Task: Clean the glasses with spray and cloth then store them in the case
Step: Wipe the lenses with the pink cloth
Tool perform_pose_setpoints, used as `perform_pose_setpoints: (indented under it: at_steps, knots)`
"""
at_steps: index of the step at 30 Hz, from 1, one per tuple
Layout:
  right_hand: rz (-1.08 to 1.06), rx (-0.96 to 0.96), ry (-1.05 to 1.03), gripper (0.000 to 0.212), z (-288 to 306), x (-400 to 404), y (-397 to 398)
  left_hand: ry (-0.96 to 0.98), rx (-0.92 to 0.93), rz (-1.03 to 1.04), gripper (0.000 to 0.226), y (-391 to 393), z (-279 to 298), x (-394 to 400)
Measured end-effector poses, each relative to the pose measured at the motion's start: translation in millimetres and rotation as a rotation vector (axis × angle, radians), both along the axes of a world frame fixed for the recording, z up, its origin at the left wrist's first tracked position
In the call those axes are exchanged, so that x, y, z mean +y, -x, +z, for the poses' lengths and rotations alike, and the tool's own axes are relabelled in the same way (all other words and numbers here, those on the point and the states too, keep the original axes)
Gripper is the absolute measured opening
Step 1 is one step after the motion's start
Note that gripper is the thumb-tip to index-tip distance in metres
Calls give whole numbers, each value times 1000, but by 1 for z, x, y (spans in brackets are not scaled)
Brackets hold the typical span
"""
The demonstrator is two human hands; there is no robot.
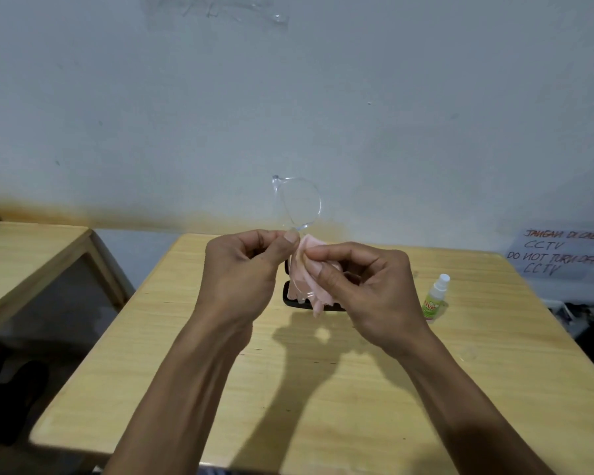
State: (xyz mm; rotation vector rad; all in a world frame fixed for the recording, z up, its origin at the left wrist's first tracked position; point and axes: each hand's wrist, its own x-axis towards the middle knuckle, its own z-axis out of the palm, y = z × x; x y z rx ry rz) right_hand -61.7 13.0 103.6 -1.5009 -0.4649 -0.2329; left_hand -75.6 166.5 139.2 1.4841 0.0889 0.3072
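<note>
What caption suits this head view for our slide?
Both hands wipe clear glasses with a pink cloth above the black case; spray bottle stands nearby.

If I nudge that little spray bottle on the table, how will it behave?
The spray bottle stands upright, tall and narrow on a small base, so a push near its white cap would probably tip it. It looks like small, thin plastic, so likely light and easy to slide. Its round body might roll on the table once down.

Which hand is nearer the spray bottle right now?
Right. The right hand, pinching the pink cloth, is just left of the spray bottle; the left hand is farther left, holding the glasses.
</note>
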Motion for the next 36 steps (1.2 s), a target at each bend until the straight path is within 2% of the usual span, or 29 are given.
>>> perform_pose_setpoints:
  at_steps: [11, 19, 25, 32, 36]
  knots:
    - [-98, -61, 109, 9, -5, 8, 4, 109, 13, 122, 14, -1, 3, -2]
    - [-103, -27, -86, 14, 1, 20, 4, 154, -16, 59, 22, 7, 5, -20]
    - [-76, -46, -15, 23, -7, 11, 8, 147, 23, 139, 16, 0, 2, -11]
    - [-24, 3, -137, 14, -5, 8, 9, 188, 31, 121, 22, 5, 4, -23]
    - [-46, 83, -223, 16, -1, 16, 7, 167, 31, 61, 21, 11, 4, -33]
